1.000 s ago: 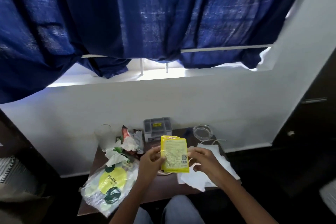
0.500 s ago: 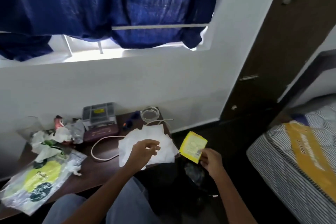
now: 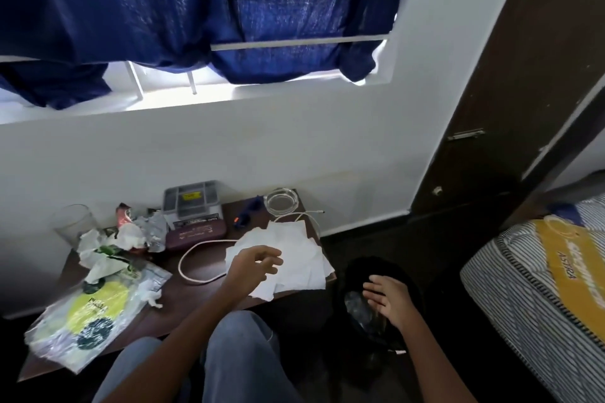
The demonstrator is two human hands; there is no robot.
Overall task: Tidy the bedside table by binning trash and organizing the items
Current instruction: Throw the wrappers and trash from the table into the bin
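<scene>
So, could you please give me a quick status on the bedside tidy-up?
Right hand open over the bin, empty. Left hand loose above the papers, holding nothing. Crumpled wrappers and plastic bag on the table; nothing blocks either hand.

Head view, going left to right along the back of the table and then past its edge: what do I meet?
Clear tumbler → grey organiser tray → glass ashtray → black bin, right hand over it → striped mattress.
</scene>
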